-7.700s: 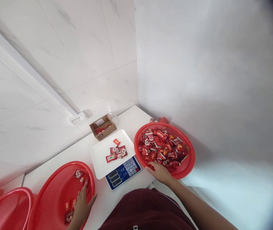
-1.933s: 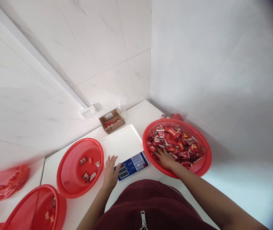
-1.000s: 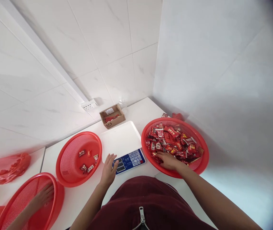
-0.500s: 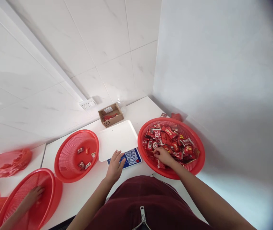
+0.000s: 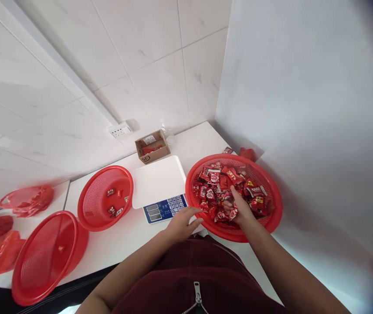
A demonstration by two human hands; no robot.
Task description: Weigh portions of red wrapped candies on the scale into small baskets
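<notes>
A white table [image 5: 116, 244] is set into a corner, bounded by a tiled wall [image 5: 154, 74] and a plain wall [image 5: 304, 109]. At right, wrapped sweets [image 5: 213, 192] are heaped in a red basket [image 5: 228, 236]; some are gripped in the curled right hand [image 5: 239, 210]. The left hand [image 5: 182, 223] is held open by the basket's near-left rim.
</notes>
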